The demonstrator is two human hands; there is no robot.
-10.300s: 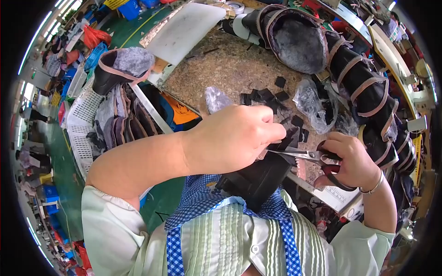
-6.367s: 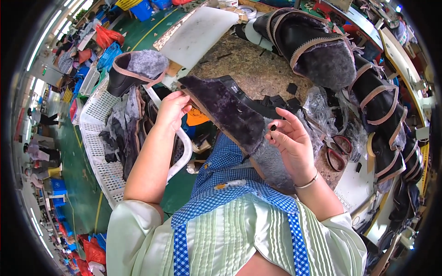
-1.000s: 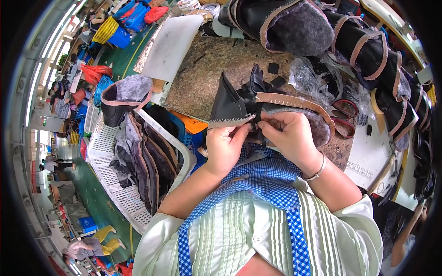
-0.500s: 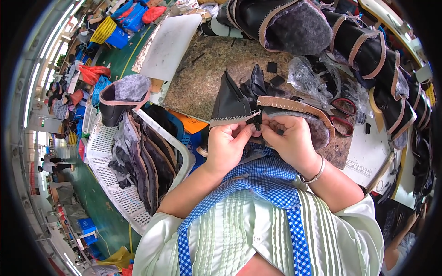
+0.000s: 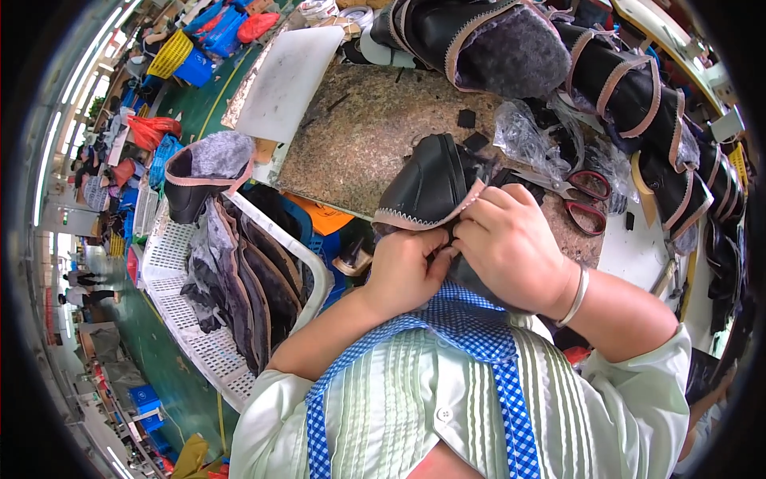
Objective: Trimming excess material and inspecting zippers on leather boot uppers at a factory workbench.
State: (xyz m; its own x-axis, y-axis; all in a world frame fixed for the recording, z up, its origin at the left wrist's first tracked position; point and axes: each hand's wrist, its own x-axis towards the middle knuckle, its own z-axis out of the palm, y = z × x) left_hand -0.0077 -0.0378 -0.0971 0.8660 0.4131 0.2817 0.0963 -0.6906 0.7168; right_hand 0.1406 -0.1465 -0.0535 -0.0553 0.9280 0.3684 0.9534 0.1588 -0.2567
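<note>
1. Gripping the black boot upper [image 5: 431, 188] at its pink zigzag trim, the left hand [image 5: 407, 267] has its fingers curled tight on the edge.
2. Her right hand [image 5: 511, 243] pinches the same edge, fingertips closed, touching the left.
3. It is held just above the worn workbench [image 5: 359, 128], near red-handled scissors [image 5: 578, 195].
4. A white basket [image 5: 191, 335] of uppers stands at her left.

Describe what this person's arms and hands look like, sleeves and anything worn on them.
Both hands are bare, with no gloves. The left hand has nothing on its wrist. The right hand has a thin silver-coloured bangle around the wrist. Both forearms are uncovered up to pale green sleeves that end near the elbows. The garment has pleated stripes down the front, under blue-and-white checked apron straps.
</note>
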